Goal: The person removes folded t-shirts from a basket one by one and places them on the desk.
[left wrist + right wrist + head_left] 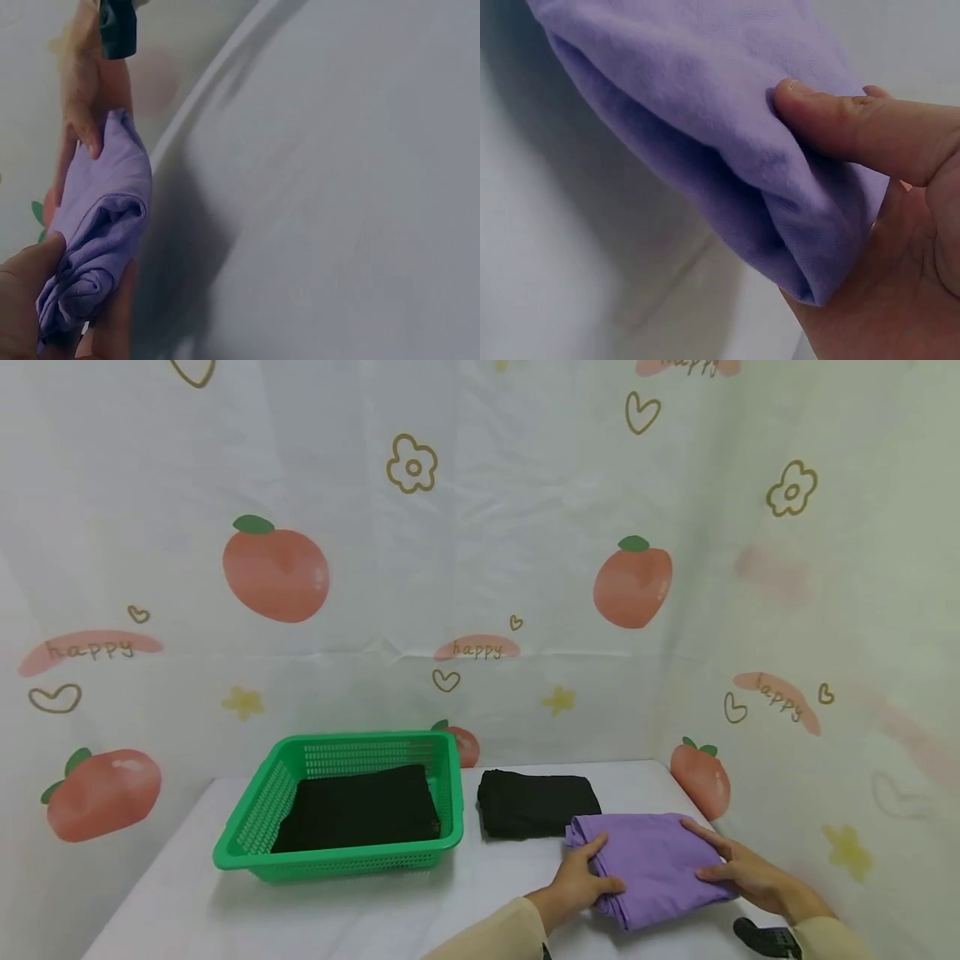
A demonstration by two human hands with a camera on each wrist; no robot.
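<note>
A folded purple cloth (pixel 651 864) is held between both hands at the right of the table, its layered edges facing left and front in the head view. My left hand (pixel 577 883) grips its left side, thumb on top and fingers partly beneath. On the right side my right hand (pixel 753 872) pinches it, the thumb (pixel 832 120) pressing the upper face while the other fingers go behind. In the left wrist view the cloth (pixel 112 180) shows rolled, stacked folds at its near end, and a shadow falls on the white surface beside it.
A green plastic basket (pixel 348 860) stands at the left of the white table (pixel 360 914), with a folded black cloth (pixel 360 810) inside. Another folded black cloth (pixel 536 804) lies between basket and purple cloth. A printed curtain (pixel 480 527) hangs behind and to the right.
</note>
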